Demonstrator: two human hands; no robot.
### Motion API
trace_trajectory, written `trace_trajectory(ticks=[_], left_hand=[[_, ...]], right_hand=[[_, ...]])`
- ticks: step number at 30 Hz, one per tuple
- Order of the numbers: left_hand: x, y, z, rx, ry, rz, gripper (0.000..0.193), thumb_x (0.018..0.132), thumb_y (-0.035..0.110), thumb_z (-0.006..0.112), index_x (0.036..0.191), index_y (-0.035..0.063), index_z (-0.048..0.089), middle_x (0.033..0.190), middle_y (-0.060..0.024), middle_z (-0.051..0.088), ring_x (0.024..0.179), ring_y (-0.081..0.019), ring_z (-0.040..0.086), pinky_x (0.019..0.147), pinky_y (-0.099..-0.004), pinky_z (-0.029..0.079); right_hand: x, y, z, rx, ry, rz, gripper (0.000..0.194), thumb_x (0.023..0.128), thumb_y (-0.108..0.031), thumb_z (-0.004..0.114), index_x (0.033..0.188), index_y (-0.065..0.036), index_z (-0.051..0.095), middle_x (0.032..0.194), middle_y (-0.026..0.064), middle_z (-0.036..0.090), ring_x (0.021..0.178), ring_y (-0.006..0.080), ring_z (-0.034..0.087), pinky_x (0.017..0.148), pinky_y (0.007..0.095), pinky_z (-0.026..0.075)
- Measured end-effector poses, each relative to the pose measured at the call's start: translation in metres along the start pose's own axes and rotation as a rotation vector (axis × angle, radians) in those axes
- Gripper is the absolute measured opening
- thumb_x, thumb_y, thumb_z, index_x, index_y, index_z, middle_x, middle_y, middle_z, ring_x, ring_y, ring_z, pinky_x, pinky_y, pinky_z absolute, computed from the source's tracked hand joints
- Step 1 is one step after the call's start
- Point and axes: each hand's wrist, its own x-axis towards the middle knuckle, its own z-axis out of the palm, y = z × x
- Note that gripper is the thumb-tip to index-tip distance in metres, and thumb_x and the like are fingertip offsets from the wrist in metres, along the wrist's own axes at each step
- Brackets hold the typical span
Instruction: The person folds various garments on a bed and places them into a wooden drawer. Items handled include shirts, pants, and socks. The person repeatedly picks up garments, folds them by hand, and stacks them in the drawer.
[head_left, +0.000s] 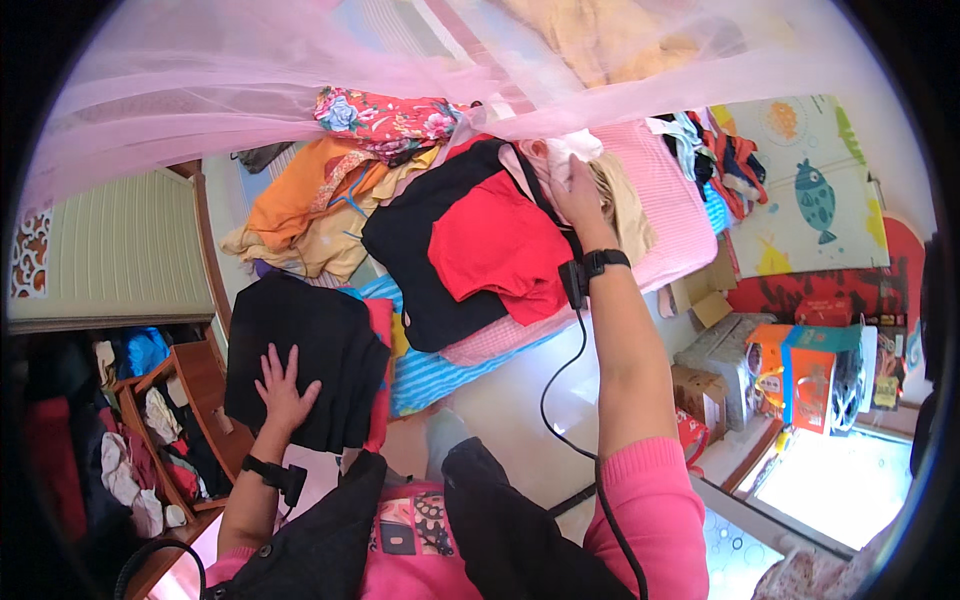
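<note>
My left hand lies flat, fingers spread, on a neat stack of folded black clothes at the front left. My right hand reaches across to a white cloth and touches it at the back of a clothes pile. Its fingertips are partly hidden, so a grip on the cloth cannot be confirmed. Left of that hand, a red garment lies over a spread black garment. Beside its wrist is a beige garment. A pink checked cloth lies under the pile.
Pink netting hangs over the bed's far side. Orange clothing and a floral red cloth are heaped at the back left. An open drawer holds clothes at the left. Boxes, including an orange carton, stand at the right.
</note>
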Motion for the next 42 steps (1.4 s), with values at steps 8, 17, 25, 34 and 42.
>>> trace_trajectory(ticks=[8, 17, 25, 34, 42], left_hand=[[0.005, -0.008, 0.019, 0.002, 0.025, 0.011, 0.078, 0.080, 0.049, 0.059, 0.146, 0.0247, 0.023, 0.154, -0.0127, 0.002, 0.140, -0.0388, 0.006, 0.102, -0.0671, 0.012], [-0.002, -0.011, 0.011, -0.113, 0.257, 0.188, 0.074, 0.073, 0.051, 0.062, 0.137, 0.0205, 0.041, 0.146, -0.0199, 0.027, 0.133, -0.0382, 0.026, 0.094, -0.0566, 0.029], [-0.005, -0.010, -0.012, -1.174, 0.046, 0.346, 0.067, 0.089, 0.045, 0.054, 0.141, 0.0086, 0.033, 0.142, -0.0205, 0.035, 0.130, -0.0317, 0.037, 0.101, -0.0370, 0.035], [-0.074, -0.106, -0.042, -2.497, -0.121, 0.157, 0.091, 0.079, 0.075, 0.035, 0.144, 0.0129, 0.025, 0.146, -0.0088, 0.033, 0.132, -0.0211, 0.035, 0.109, -0.0423, 0.028], [-0.132, -0.242, -0.011, -2.420, 0.656, -0.386, 0.044, 0.083, 0.009, 0.066, 0.123, 0.0020, 0.050, 0.113, -0.0062, 0.059, 0.101, -0.0158, 0.058, 0.091, -0.0302, 0.046]], right_hand=[[0.019, 0.029, 0.026, -0.299, -0.044, 0.184, 0.074, 0.072, -0.035, 0.069, 0.132, -0.003, 0.038, 0.116, 0.0282, 0.054, 0.106, 0.0400, 0.054, 0.088, 0.0436, 0.045], [0.039, 0.034, -0.083, 0.265, -0.214, 0.090, 0.037, 0.090, -0.014, 0.046, 0.126, -0.005, 0.050, 0.119, 0.0200, 0.056, 0.107, 0.0291, 0.056, 0.089, 0.0401, 0.045], [-0.089, -0.179, -0.046, 0.491, -0.609, 0.269, 0.044, 0.086, -0.018, 0.057, 0.125, 0.000, 0.048, 0.119, 0.0143, 0.055, 0.106, 0.0244, 0.055, 0.090, 0.0357, 0.044], [-0.203, -0.455, 0.089, 0.924, -1.256, 0.233, 0.031, 0.082, -0.012, 0.061, 0.108, 0.005, 0.055, 0.097, 0.0046, 0.060, 0.079, 0.0135, 0.057, 0.073, 0.0288, 0.048], [-0.320, -0.585, 0.225, 0.748, -1.637, 0.444, 0.041, 0.088, -0.019, 0.062, 0.121, 0.002, 0.050, 0.104, 0.0055, 0.060, 0.091, 0.0143, 0.057, 0.082, 0.0275, 0.046]])
